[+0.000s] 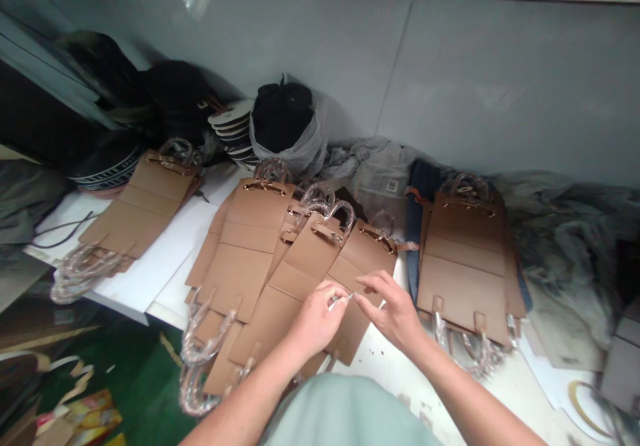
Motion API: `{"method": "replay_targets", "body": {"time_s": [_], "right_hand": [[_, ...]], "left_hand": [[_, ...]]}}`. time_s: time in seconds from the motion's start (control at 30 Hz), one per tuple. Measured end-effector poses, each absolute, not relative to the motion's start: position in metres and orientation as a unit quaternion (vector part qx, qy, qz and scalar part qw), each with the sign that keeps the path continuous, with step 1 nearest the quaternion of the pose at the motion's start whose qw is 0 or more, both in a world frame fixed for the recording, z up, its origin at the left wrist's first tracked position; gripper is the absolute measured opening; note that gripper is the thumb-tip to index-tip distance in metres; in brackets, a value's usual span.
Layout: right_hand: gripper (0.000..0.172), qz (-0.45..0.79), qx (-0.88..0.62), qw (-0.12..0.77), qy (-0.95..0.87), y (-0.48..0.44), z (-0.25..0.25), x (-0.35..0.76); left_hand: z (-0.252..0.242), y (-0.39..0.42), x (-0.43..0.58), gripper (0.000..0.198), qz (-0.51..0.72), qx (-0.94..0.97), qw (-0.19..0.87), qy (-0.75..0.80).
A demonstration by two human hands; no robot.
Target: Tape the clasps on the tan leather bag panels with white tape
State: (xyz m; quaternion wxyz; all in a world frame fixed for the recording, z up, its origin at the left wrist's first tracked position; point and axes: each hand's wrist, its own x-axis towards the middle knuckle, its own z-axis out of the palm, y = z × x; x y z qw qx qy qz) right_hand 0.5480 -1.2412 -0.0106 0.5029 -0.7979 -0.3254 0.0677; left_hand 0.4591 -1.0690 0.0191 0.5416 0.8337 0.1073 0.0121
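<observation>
Up over the middle heap of brown panels (247, 236), your left hand (315, 319) had a small pale piece (334, 304) pinched between thumb and fingertip, one thin end poking out to the right. Just beside it stood your right hand (397, 313), thumb and fingers parted, with nothing visible in its grasp; whether that thumb brushed the tip, I couldn't tell!

And how far along were things? Good signs on the panels: the middle heap, the left stack (143, 196) and the right stack (463, 253) all showed plastic-wrapped handles (470, 353) at both ends, with shiny metal fittings (327, 234) near the far edge of the top ones. The pale piece, though, was held in the air, not yet set on anything I could see. No panel was in either hand. How many were finished? No call possible: overlapping hid most of those beneath. They lay on the white table (137, 286), the middle heap's near handles spilling past its edge.
</observation>
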Motion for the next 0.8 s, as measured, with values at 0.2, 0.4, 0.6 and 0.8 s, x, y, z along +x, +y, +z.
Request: {"method": "replay_targets", "body": {"time_s": [0.2, 0.4, 0.6, 0.8], "right_hand": [[0.008, 0.053, -0.802, 0.324, -0.499, -1.230, -0.001, 0.572], [0.007, 0.054, -0.823, 0.328, -0.460, -1.216, -0.008, 0.580], [0.014, 0.212, -0.757, 0.532, -0.314, -1.225, -0.002, 0.592], [0.038, 0.294, -0.628, 0.712, -0.106, -1.201, -0.013, 0.634]], "left_hand": [[0.027, -1.056, 0.478, 0.014, -0.027, 0.882, 0.467, 0.059], [0.021, -1.051, 0.497, 0.014, -0.101, 0.797, 0.577, 0.145], [0.009, -1.025, 0.514, 0.035, -0.097, 0.609, 0.729, 0.298], [0.016, -1.008, 0.533, 0.043, -0.039, 0.560, 0.786, 0.259]]}}
